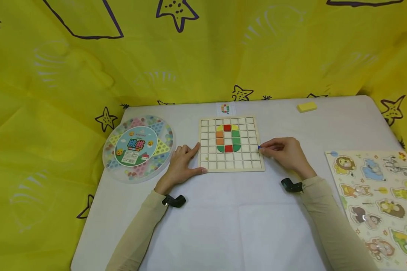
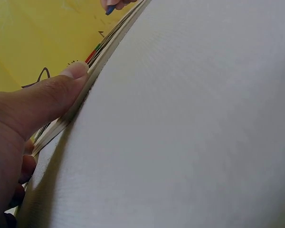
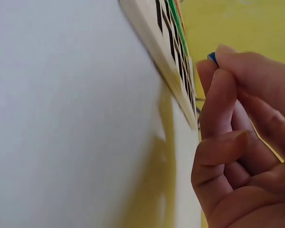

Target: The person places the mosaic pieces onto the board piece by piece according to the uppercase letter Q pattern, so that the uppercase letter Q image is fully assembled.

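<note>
A square wooden grid board (image 1: 249,162) lies on the table with a ring of red, yellow, orange and green tiles set in its squares. My left hand (image 1: 181,164) is at the board's near left corner, index fingertip at the left edge and thumb at the near edge. In the left wrist view that thumb (image 2: 52,92) lies straight against the board's rim. Beside the board's right edge, my right hand (image 1: 284,153) pinches a small blue tile (image 3: 212,58) between thumb and fingertips. Most of the tile is hidden by the fingers.
A small pattern card (image 1: 231,109) lies behind the board. At left is a round, clear-lidded game box (image 1: 163,165); at right, an animal puzzle board (image 1: 335,160). A yellow block (image 1: 306,107) sits at the back right, before a yellow cloth (image 1: 203,56).
</note>
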Demonstrator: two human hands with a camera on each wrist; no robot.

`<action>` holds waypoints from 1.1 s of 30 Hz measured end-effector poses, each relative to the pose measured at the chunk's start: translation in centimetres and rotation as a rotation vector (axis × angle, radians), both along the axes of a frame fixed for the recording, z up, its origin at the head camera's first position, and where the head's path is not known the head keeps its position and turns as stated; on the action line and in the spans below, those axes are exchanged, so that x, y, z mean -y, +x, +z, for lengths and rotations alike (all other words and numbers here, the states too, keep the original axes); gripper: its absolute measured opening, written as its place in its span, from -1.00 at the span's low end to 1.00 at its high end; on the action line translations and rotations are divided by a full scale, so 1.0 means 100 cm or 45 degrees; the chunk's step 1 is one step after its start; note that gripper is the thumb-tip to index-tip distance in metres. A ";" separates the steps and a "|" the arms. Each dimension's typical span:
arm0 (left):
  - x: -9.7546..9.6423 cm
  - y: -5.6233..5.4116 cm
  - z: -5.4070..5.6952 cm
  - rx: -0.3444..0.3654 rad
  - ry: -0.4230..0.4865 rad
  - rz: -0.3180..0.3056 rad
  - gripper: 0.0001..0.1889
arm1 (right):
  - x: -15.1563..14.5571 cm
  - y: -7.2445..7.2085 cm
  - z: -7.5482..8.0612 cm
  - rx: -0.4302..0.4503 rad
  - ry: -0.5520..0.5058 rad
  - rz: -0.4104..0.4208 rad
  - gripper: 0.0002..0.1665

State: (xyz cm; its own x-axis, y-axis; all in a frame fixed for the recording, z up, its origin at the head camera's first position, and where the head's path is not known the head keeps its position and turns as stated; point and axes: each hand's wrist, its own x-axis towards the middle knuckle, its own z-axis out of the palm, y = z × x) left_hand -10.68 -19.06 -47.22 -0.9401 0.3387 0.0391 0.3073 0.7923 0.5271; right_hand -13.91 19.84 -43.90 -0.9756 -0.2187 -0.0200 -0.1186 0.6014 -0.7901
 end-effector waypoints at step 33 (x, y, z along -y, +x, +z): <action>0.002 0.002 -0.002 0.010 0.053 -0.002 0.08 | 0.069 0.011 -0.005 0.060 0.071 0.090 -0.87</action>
State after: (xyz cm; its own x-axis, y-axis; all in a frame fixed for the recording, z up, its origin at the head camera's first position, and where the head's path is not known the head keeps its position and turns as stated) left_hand -10.46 -19.25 -47.40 -0.9399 0.3382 0.0459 0.3042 0.7692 0.5619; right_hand -12.81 12.90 -44.44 -0.9554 -0.2844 -0.0796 -0.1260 0.6363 -0.7611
